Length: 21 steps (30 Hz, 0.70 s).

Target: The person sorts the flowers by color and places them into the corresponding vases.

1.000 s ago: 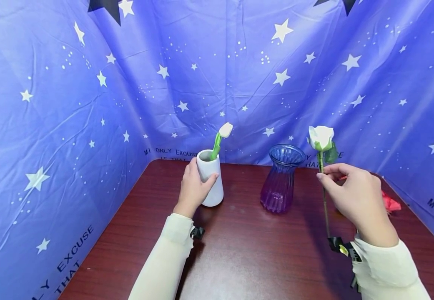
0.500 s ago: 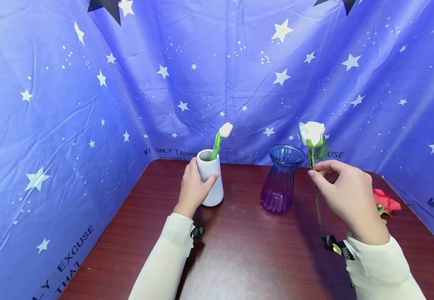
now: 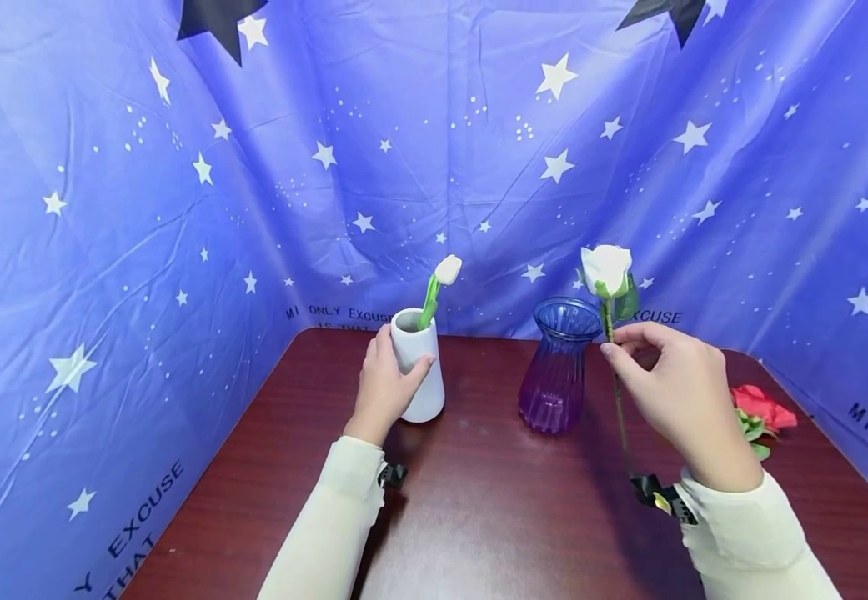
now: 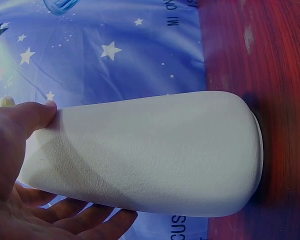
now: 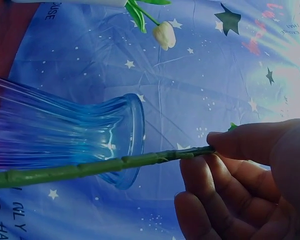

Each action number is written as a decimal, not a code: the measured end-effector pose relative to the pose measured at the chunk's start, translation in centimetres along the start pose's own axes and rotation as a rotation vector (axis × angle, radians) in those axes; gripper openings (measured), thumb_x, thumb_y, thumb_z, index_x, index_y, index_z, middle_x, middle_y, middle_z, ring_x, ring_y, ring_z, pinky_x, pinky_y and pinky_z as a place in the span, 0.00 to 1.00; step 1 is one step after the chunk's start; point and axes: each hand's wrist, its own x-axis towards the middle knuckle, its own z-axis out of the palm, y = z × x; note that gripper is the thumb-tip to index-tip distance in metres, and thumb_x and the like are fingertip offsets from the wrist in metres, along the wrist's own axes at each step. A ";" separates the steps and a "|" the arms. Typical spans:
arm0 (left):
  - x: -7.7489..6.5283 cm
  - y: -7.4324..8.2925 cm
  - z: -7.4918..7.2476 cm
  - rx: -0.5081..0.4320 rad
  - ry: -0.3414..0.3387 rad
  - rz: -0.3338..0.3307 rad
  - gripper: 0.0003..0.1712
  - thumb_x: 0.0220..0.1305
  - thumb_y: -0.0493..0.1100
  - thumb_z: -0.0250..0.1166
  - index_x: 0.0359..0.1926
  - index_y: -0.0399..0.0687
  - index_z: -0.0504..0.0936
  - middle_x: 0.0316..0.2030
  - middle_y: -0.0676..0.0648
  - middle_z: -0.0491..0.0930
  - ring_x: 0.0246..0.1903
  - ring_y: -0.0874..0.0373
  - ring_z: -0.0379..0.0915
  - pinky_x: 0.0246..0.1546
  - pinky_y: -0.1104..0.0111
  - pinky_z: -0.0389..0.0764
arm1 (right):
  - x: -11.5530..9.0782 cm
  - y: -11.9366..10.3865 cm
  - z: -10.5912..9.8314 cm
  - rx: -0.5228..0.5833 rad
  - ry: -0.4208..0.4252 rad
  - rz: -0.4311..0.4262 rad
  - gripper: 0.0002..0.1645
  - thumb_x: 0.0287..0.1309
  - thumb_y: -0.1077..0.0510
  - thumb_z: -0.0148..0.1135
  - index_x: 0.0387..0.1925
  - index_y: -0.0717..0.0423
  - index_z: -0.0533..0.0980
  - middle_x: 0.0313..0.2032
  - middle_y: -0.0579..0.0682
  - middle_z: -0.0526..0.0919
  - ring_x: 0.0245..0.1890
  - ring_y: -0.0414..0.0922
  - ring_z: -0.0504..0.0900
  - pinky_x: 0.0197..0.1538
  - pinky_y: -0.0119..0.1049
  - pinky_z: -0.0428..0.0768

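A white vase [image 3: 424, 379] stands upright on the table with a white tulip [image 3: 447, 270] leaning out of its mouth. My left hand [image 3: 384, 385] grips the vase near its top, thumb on one side and fingers on the other, as the left wrist view also shows. Thumb and fingertips of my right hand [image 3: 677, 383] pinch the stem of a white rose [image 3: 606, 271] just below its leaf. The rose is upright, its green stem [image 5: 90, 169] pointing down. Left of it stands a ribbed blue-and-purple glass vase [image 3: 554, 379], which the stem overlaps in the right wrist view.
A red flower [image 3: 764, 408] with green leaves lies at the right of the dark red wooden table [image 3: 471, 508], partly hidden behind my right hand. A blue star-patterned cloth [image 3: 373, 100] closes off the back and both sides.
My right hand has moved left with the white rose, toward the glass vase, uncovering more of the red flower. My left hand stays on the white vase. The head view has shifted slightly.
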 end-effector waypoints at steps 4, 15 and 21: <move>0.0 0.0 0.0 0.005 0.001 0.000 0.48 0.59 0.58 0.74 0.73 0.44 0.64 0.57 0.38 0.76 0.52 0.40 0.78 0.53 0.47 0.81 | 0.1 -0.3 0.0 0.000 0.019 -0.016 0.11 0.61 0.48 0.73 0.41 0.49 0.87 0.27 0.44 0.86 0.23 0.32 0.74 0.32 0.30 0.67; -0.1 -0.2 0.0 0.011 0.000 0.002 0.48 0.59 0.58 0.74 0.72 0.44 0.64 0.56 0.38 0.76 0.51 0.40 0.79 0.52 0.46 0.81 | 0.2 -1.3 0.2 0.006 0.042 -0.016 0.09 0.61 0.48 0.73 0.38 0.47 0.87 0.26 0.42 0.86 0.22 0.30 0.75 0.32 0.27 0.67; 0.0 -0.2 0.1 0.002 0.005 0.005 0.48 0.59 0.58 0.75 0.73 0.44 0.65 0.56 0.37 0.76 0.51 0.39 0.79 0.52 0.46 0.81 | 0.2 -1.5 0.2 0.007 0.065 -0.023 0.08 0.60 0.50 0.74 0.38 0.47 0.87 0.27 0.42 0.87 0.23 0.29 0.76 0.32 0.25 0.67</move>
